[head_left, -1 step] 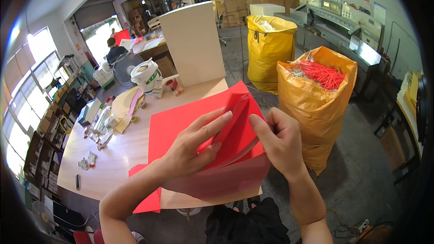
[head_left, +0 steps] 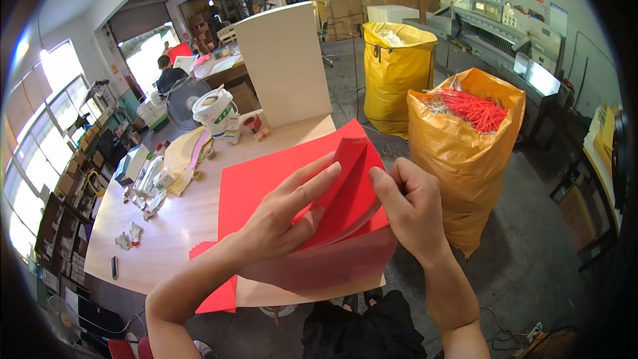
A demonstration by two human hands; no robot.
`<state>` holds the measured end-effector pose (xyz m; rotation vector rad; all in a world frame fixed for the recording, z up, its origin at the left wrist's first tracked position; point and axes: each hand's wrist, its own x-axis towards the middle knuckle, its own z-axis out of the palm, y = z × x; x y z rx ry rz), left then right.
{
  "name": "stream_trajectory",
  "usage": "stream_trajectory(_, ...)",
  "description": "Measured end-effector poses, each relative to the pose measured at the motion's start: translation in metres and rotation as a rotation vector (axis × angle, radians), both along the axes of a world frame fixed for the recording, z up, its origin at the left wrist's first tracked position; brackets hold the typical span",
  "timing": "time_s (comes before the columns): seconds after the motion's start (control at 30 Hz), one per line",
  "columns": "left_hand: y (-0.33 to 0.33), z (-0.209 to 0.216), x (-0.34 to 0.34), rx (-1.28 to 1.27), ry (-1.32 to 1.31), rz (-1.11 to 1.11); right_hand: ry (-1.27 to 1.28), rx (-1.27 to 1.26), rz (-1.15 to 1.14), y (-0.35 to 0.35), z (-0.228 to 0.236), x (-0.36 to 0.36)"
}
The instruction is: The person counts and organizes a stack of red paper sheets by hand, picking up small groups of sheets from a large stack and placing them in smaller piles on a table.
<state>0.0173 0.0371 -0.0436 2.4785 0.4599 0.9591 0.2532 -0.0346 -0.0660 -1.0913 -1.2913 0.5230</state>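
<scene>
A thick stack of red paper sheets lies at the table's near right corner. Several upper sheets are bent up into a curved flap. My left hand rests against this flap with its fingers stretched out and apart, the thumb lower on the bent sheets. At the stack's right edge my right hand is closed, fingers curled and thumb against the sheet edges. How many sheets the thumb touches is hidden. More red sheets stick out below my left forearm, at the table's front edge.
On the wooden table stand a white bucket and a tape roll, with a white board behind. An orange sack of red strips and a yellow sack stand to the right. A person works far left.
My right thumb has shifted very slightly to the right, and the edge of the raised red sheets has moved a little. My left hand stays nearly in place.
</scene>
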Motion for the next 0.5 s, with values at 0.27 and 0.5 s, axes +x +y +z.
stream_trajectory(0.27,0.003,0.0,-0.002,0.088,0.096,-0.054,0.434,-0.145,0.235,-0.001,0.008,0.002)
stream_trajectory(0.5,0.007,-0.001,-0.004,0.07,0.045,-0.086,0.39,-0.128,0.221,-0.001,0.006,0.002)
